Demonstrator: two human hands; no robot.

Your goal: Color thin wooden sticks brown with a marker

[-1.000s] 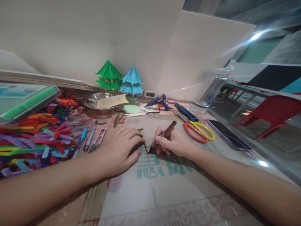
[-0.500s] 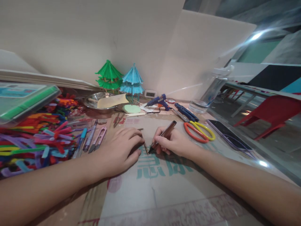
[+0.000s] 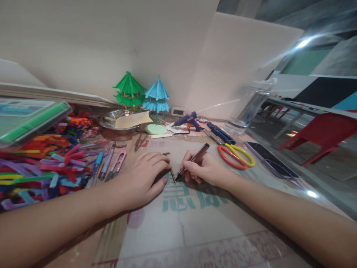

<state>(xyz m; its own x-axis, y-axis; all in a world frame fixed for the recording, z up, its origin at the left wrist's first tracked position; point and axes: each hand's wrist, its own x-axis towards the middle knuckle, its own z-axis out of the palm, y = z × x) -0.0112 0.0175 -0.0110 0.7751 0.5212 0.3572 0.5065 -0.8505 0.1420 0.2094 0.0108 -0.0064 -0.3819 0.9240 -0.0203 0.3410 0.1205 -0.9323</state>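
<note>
Grasps a brown marker [image 3: 203, 149] in the right hand [image 3: 205, 167], with thumb and fingers wrapped around the barrel and the black tip slanted down to the near end of a thin brown stick [image 3: 172, 175]; too small to tell whether touching or just beside. Rests the left hand [image 3: 147, 178] palm down on the other side, with fingers slightly bent over the far part of the stick and thumb held apart; impossible to tell, with the undersides hidden, whether pinching or merely pressing. Has the stick lying between the two hands, on a pale cardboard sheet [image 3: 158, 242] printed with green characters and red markings.

Sits before a crowded counter [image 3: 75, 257]. Has, to the left, a heap of bright pipe cleaners [image 3: 55, 175] next to a clear plastic case [image 3: 36, 124], then, nearer the left hand, a turquoise-capped pen [image 3: 96, 166], a purple pen [image 3: 108, 160] and pink snips [image 3: 115, 169]. Faces, along the back, a metal bowl [image 3: 108, 124] with a yellowish sheet [image 3: 132, 121] laid across, a pale green pad [image 3: 155, 129], a blue glue gun [image 3: 192, 118] and two tiered, umbrella-like models, one green model [image 3: 128, 85] and one light blue model [image 3: 157, 91], both upright before a plain wall [image 3: 83, 44]. Has, beyond the right hand, scissors [image 3: 229, 146] with one orange and one yellow handle, a clear bottle [image 3: 245, 111] and a dark-screened phone [image 3: 272, 160]; farther right, away from the counter, a red chair [image 3: 315, 134]
</note>
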